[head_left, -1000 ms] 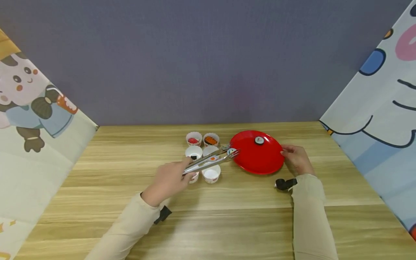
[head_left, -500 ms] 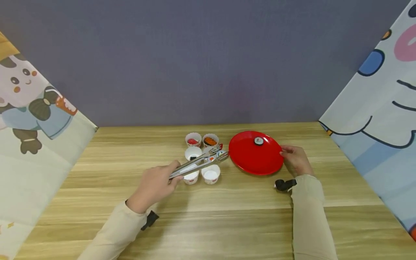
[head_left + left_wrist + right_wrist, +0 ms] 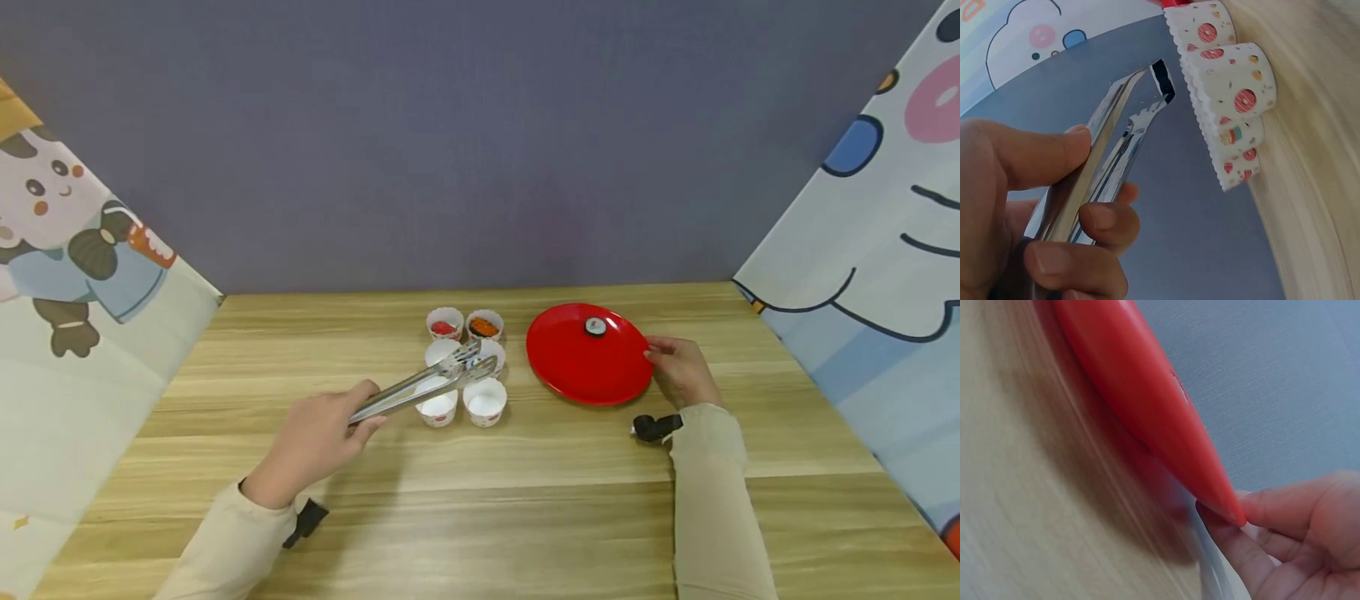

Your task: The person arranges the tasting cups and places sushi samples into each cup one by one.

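Observation:
My left hand (image 3: 318, 433) grips metal tongs (image 3: 412, 393), also in the left wrist view. Between their tips a dark-sided piece (image 3: 1162, 78) shows, likely a toy sushi roll; glare blurs it in the head view. Those tips are over the middle right paper cup (image 3: 495, 354) and hide much of its inside. With thumb and fingers my right hand (image 3: 681, 368) pinches the right rim of a red plate (image 3: 577, 367). A round sushi roll (image 3: 595, 326) with a white top and black side sits near the plate's back edge.
Several paper cups stand in two columns left of the plate. The back left cup (image 3: 445, 311) holds a red piece; the back right cup (image 3: 495, 317) holds an orange-topped one. White insides show in the front right cup (image 3: 484, 408). A grey wall (image 3: 480, 150) rises behind the table.
My left hand has drawn the tongs leftward, from the plate's left edge to above the cups, carrying the roll between the tips. My right hand stays on the plate rim.

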Demonstrator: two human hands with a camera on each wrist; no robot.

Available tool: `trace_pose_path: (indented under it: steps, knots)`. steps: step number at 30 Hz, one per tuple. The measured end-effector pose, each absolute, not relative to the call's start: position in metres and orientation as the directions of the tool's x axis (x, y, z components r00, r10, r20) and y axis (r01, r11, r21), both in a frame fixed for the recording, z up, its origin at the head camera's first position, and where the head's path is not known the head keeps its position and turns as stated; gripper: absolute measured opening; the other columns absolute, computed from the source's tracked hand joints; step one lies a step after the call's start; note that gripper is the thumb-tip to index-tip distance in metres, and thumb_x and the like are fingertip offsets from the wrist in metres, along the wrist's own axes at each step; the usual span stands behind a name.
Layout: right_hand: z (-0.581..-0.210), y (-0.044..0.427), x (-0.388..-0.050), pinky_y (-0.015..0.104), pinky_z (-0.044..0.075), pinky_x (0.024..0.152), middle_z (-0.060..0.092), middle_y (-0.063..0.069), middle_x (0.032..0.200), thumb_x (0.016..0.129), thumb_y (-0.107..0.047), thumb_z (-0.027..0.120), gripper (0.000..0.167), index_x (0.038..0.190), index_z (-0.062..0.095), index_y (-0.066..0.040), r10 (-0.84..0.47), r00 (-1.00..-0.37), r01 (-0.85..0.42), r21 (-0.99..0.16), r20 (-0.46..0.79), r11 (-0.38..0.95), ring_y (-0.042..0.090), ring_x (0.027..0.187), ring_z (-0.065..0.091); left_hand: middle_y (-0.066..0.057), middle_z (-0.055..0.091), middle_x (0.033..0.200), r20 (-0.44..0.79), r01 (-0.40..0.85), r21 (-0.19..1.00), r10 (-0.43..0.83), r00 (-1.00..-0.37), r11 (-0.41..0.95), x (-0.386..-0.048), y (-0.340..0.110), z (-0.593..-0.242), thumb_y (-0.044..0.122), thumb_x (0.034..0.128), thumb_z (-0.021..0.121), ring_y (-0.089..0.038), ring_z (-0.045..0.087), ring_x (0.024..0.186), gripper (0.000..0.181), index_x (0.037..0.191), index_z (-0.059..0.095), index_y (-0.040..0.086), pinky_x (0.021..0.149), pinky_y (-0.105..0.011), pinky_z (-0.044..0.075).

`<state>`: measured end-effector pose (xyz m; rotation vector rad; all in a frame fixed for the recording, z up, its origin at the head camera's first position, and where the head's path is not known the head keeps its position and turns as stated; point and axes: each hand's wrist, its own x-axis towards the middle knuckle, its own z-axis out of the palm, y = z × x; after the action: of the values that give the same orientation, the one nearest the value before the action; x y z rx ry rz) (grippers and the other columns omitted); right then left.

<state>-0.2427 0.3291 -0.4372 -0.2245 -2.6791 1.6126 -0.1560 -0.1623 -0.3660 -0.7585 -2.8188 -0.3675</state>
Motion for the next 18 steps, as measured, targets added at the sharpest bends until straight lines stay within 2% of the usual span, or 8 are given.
trace_pose_path:
  steps: [6, 18]
  knots:
    - [-0.438, 0.329, -0.243, 0.01, 0.046, 0.071, 0.049, 0.036, 0.125, 0.093, 0.0, 0.049, 0.038, 0.126, 0.045, 0.019, 0.135, -0.988, 0.125, -0.882, -0.071, 0.455, -0.011, 0.075, 0.052, 0.013, 0.035, 0.053, 0.242, 0.508, 0.162, 0.465, -0.852, 0.846, -0.15, -0.172, -0.369, 0.03, 0.0843, 0.069, -0.004, 0.029, 0.045, 0.024, 0.099, 0.057, 0.017, 0.04, -0.022, 0.026]
    - [-0.436, 0.33, -0.243, 0.01, 0.045, 0.072, 0.049, 0.034, 0.127, 0.093, 0.0, 0.048, 0.039, 0.128, 0.045, 0.017, 0.14, -0.985, 0.154, -0.875, -0.1, 0.459, -0.01, 0.078, 0.051, 0.013, 0.041, 0.058, 0.25, 0.519, 0.143, 0.477, -0.843, 0.843, -0.146, -0.193, -0.364, 0.027, 0.0847, 0.069, -0.003, 0.029, 0.046, 0.025, 0.103, 0.056, 0.016, 0.04, -0.022, 0.025]
